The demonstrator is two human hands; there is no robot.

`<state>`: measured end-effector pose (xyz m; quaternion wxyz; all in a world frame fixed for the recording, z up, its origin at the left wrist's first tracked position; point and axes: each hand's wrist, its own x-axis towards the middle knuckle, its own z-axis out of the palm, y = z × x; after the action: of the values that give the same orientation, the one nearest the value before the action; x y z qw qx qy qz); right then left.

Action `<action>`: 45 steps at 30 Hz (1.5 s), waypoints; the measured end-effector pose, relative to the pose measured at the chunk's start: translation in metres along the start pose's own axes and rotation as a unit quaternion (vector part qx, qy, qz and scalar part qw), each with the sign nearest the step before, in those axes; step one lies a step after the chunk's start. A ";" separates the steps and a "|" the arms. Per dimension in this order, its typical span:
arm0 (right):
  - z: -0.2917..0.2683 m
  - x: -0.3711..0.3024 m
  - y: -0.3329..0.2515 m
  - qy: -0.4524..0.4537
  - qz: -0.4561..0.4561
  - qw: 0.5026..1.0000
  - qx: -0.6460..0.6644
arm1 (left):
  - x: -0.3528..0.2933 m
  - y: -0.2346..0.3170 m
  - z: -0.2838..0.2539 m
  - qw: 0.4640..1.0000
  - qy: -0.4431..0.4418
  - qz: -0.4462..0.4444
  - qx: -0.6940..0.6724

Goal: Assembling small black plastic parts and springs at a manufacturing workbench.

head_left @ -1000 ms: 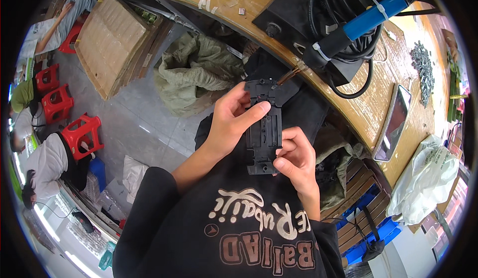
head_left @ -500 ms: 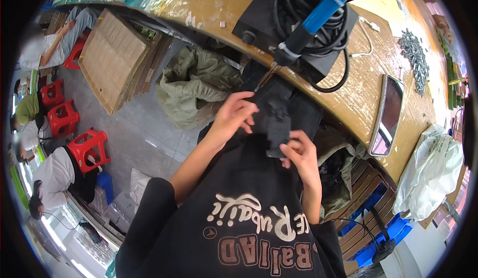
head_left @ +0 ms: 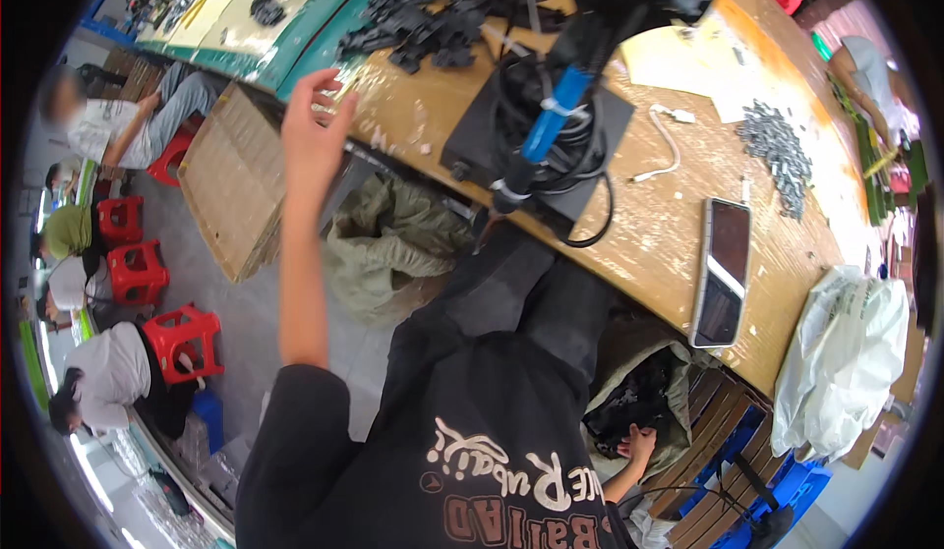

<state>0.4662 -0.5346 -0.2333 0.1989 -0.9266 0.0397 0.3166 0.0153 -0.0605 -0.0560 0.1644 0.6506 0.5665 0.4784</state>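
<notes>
My left hand [head_left: 317, 126] is raised at the table's near edge, left of the black box. Its fingers are apart and loosely bent, with nothing seen in them. Beyond it a pile of black plastic parts [head_left: 423, 18] lies on the table. Low on the right, my right hand [head_left: 637, 445] is at the mouth of an olive woven sack [head_left: 672, 402] holding black pieces [head_left: 634, 397]. Its visible fingers look loosely apart; their tips are partly lost against the dark contents. A blue-handled tool [head_left: 556, 115] points down over the table edge, above my lap.
The black box [head_left: 467, 146] carries coiled black cable. A phone [head_left: 723, 274], a white cable [head_left: 677, 146] and small grey pieces [head_left: 777, 156] lie on the table. A white plastic bag [head_left: 841, 352] is at its right end. Another olive sack [head_left: 393, 239] and a wooden board [head_left: 236, 175] stand below left.
My left hand has moved up and left, toward the table. My right hand has gone down right to the sack, and the black plastic part it held is no longer seen in it.
</notes>
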 end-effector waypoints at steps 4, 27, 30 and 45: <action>-0.027 -0.011 -0.028 -0.079 0.002 0.997 0.028 | 0.064 -0.012 -0.009 0.935 -0.128 0.203 0.260; -0.065 0.005 -0.422 0.068 -0.619 0.782 -0.002 | 0.125 0.001 -0.041 0.932 -0.270 0.134 0.200; -0.064 0.008 -0.425 0.023 -0.599 0.801 0.010 | 0.124 -0.006 -0.060 0.948 -0.296 0.030 0.116; -0.061 0.019 -0.413 0.157 -0.667 0.727 -0.049 | 0.066 0.009 -0.063 0.978 -0.176 -0.084 -0.071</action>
<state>0.5986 -0.1785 -0.0587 0.3046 -0.7592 -0.5734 -0.0457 -0.0372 -0.0251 0.0100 0.3469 0.6611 0.5459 0.3802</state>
